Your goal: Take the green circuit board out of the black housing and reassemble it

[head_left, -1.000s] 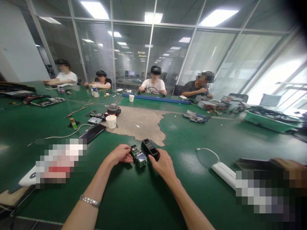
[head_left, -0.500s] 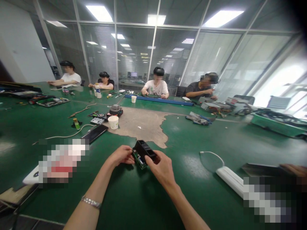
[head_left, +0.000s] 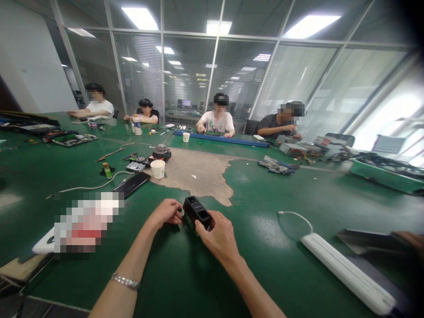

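A black plastic housing [head_left: 198, 211] with rectangular openings in its top sits in my right hand [head_left: 218, 232]. The thumb presses on its near side and the fingers wrap round the far right side. Under the left edge of the housing shows a strip of green circuit board [head_left: 190, 224]. Close to the left side of the housing is my left hand [head_left: 169, 212], its fingers curled together. Something small and pale shows at those fingertips, too small to name. A silver watch band circles the left wrist.
A black phone [head_left: 132, 183] and a paper cup [head_left: 158, 168] stand ahead on the left. To the right lies a white power strip [head_left: 347, 274] with its cable; a co-worker's hand holds a dark flat piece beyond it. Gloves [head_left: 276, 165] and a green basket [head_left: 384, 174] are farther right.
The housing has tilted so that its top faces me more, and less of the circuit board shows. My left fingers have drawn slightly away to the left.
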The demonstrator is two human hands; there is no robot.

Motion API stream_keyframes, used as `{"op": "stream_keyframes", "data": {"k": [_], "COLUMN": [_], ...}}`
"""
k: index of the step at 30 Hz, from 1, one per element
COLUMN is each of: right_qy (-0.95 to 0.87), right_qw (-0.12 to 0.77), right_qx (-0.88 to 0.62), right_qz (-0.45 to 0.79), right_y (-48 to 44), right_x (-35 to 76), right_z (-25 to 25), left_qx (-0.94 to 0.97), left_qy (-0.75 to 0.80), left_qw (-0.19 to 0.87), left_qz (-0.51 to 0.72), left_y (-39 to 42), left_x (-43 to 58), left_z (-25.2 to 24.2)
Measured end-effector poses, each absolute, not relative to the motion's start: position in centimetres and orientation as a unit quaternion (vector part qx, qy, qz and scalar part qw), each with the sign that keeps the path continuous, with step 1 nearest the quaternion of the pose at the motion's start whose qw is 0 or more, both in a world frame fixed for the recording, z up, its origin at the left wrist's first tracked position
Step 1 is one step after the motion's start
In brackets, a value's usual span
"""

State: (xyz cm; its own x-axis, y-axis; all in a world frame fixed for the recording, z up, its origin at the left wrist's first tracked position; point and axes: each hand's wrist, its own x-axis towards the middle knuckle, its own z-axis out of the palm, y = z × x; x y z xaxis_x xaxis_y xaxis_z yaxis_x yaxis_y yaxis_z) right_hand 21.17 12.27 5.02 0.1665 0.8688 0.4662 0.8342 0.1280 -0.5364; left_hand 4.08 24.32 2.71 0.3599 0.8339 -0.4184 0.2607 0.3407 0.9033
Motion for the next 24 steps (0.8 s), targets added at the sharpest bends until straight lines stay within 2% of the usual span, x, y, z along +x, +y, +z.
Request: {"op": "stream_keyframes", "data": {"k": [11, 24], "right_qy": [-0.658, -0.649], "right_qw": [0.296, 0.338], "right_qx": [-0.692, -0.681], "right_qz": [0.019, 0.033], "right_y": [11.7, 11.4], "right_x": [20.9, 21.0], "right_z": [3.7, 3.2], "left_qx": [0.552, 0.564], "left_qy": [0.536, 0.528], "left_qw": [0.593, 0.591], "left_qz": [0.239, 0.231], "left_y": [24.7, 24.3], "left_x": [3.8, 4.2], "left_z": [2.6, 2.6]}}
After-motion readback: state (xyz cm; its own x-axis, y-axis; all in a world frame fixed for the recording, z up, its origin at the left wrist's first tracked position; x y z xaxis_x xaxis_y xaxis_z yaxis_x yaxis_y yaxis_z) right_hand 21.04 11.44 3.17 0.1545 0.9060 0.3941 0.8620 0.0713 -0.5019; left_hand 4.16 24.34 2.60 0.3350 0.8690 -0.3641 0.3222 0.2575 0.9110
